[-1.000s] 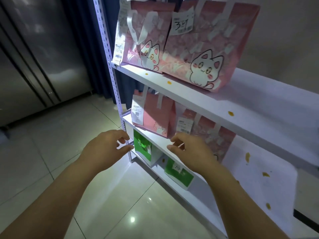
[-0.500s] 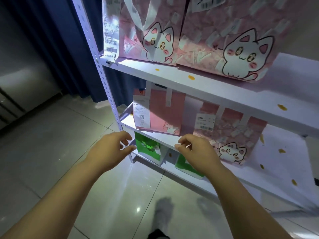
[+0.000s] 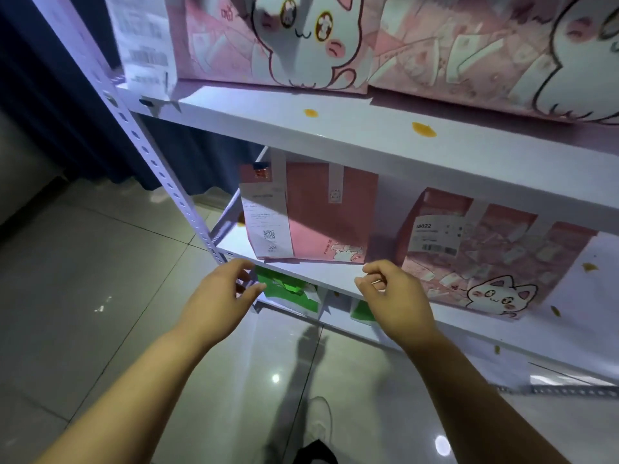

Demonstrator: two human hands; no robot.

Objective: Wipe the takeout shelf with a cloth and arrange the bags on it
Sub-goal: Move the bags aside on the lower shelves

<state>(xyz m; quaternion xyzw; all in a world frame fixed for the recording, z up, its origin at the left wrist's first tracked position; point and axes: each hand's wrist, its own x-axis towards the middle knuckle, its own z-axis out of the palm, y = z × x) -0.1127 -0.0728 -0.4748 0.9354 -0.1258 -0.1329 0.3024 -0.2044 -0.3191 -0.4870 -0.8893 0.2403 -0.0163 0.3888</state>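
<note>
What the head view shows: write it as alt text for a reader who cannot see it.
An empty left hand and right hand hover with loosely curled fingers before the middle shelf, where a plain pink bag and a cat-print pink bag stand. The upper shelf bears orange spots and larger cat-print bags. No cloth shows.

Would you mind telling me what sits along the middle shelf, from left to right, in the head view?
Perforated upright post → plain pink bag with a QR receipt → pink cat bag labelled 18022 → orange stain.
</note>
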